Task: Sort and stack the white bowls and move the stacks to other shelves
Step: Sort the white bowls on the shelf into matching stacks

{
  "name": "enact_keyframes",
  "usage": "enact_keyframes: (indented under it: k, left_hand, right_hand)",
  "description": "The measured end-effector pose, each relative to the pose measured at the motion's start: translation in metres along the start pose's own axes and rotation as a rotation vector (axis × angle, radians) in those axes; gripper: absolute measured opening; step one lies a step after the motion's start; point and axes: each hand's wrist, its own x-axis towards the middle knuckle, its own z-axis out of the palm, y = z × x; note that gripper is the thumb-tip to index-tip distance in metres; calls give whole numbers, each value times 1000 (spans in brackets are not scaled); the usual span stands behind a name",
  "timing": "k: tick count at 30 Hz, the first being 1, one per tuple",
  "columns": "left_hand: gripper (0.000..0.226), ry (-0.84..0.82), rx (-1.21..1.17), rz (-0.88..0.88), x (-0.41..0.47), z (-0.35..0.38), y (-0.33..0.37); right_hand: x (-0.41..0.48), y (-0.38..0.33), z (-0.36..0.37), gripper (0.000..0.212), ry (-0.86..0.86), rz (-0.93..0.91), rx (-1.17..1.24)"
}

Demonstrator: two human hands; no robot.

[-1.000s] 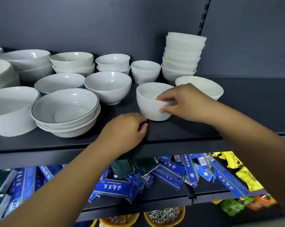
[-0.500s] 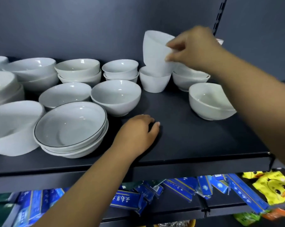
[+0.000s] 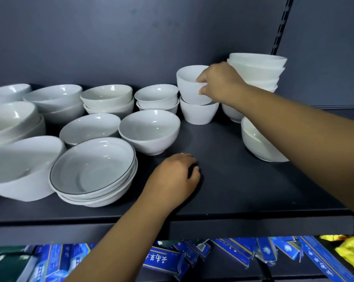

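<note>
Bowls (image 3: pixel 149 131), all white, crowd the left and back of a dark shelf (image 3: pixel 233 180). Nearest, on the level below, blue boxes (image 3: pixel 164 259) lie jumbled, with a yellow packet (image 3: pixel 351 249) at the right.

On the front of the shelf rests the left hand (image 3: pixel 172 178), its fingers curled under and close together, holding nothing. Just left of it sits a lined stack (image 3: pixel 92 169) of shallow bowls with a dark line round the rim, and beside that a big bowl (image 3: pixel 19 169) stands tilted.

At the right, the right forearm passes over a deep bowl (image 3: pixel 253 143) and hides part of it.

Farther back, the right hand (image 3: pixel 221 82) pinches the rim of a small bowl (image 3: pixel 189 84) between thumb and fingers. Its base sits in the mouth of a lower bowl (image 3: pixel 198 115) of the same shape; whether it rests there or is held just clear, I cannot tell.

Behind the hand stands a tall stack (image 3: pixel 257 66), partly hidden. Nested pairs (image 3: pixel 109 98) line the back to the left.

A grey-blue panel (image 3: pixel 131 37) closes the rear, with a slotted upright (image 3: pixel 282 25) at the right.
</note>
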Motion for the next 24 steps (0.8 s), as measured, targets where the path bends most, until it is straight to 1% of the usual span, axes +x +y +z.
enact_keyframes:
  k: [1, 2, 4, 6, 7, 11, 15, 16, 18, 19, 20, 22, 24]
  left_hand:
    - [45, 1, 0, 0, 0, 0, -1]
    - [42, 9, -8, 9, -1, 1, -1]
    - [44, 29, -30, 21, 0, 1, -1]
    - [47, 29, -47, 0, 1, 0, -1]
    - [47, 23, -56, -13, 2, 1, -2]
    - [48, -1, -69, -34, 3, -1, -1]
    - [35, -16, -59, -41, 2, -3, -2]
    - [34, -15, -54, -37, 1, -3, -2]
    - [38, -13, -40, -22, 1, -3, -3]
    - [40, -10, -43, -12, 0, -2, -4]
    - [40, 1, -61, 6, -1, -2, -4]
    - [44, 53, -131, 46, -7, -5, -2]
    - [47, 136, -231, 77, -18, -11, 2]
  right_hand:
    - [3, 2, 2, 18, -8, 9, 5]
    - [4, 2, 4, 9, 1, -2, 2]
    - [6, 4, 10, 10, -18, 11, -18]
    - [7, 5, 16, 35, -47, 34, -26]
    - [8, 5, 18, 40, -58, 43, -10]
    - [9, 8, 24, 33, -87, 46, 1]
    - [11, 10, 26, 33, -97, 43, 40]
    - [11, 10, 27, 29, -104, 51, 45]
    - [10, 9, 29, 18, -102, 67, 60]
    - [8, 9, 30, 14, -97, 74, 67]
    - [4, 9, 29, 16, -84, 82, 80]
    - [-5, 4, 26, 25, -9, 77, 175]
    - [-20, -14, 20, 39, 72, 84, 394]
